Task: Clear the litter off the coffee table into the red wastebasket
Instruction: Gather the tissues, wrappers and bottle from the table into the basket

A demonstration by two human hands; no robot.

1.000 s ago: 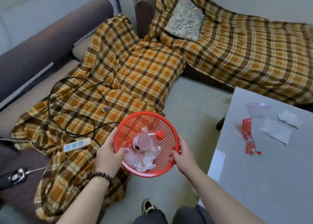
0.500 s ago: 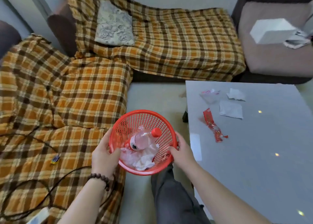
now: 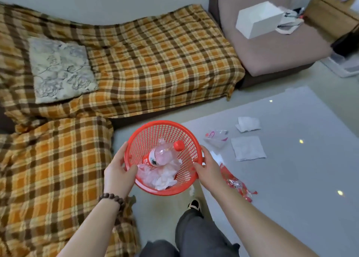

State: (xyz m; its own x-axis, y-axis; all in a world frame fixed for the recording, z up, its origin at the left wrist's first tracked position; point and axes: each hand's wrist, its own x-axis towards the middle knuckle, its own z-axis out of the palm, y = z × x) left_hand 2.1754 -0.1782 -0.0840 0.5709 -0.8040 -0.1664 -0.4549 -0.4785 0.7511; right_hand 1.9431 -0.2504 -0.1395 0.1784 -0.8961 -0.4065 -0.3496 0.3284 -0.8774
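Note:
I hold the red mesh wastebasket (image 3: pixel 155 129) in the air just off the left edge of the grey coffee table (image 3: pixel 303 179). My left hand (image 3: pixel 119 174) grips its left rim and my right hand (image 3: pixel 208 168) grips its right rim. Inside lie a plastic bottle (image 3: pixel 163 154) with a red cap and crumpled white tissue (image 3: pixel 163 180). On the table lie a red wrapper (image 3: pixel 238 186) just right of my right wrist, a clear plastic bag (image 3: pixel 216 137), a flat grey napkin (image 3: pixel 247 148) and a white folded tissue (image 3: pixel 247 123).
A sofa under an orange plaid blanket (image 3: pixel 145 62) wraps the left and back, with a pale cushion (image 3: pixel 60 70) on it. A brown seat (image 3: pixel 272 47) at the back right holds a white box (image 3: pixel 259 19). My legs and a shoe (image 3: pixel 194 204) are below the basket.
The view has swung right, from the left sofa toward the table. The basket, still held in both hands, now sits next to the table's left edge, closer to the litter.

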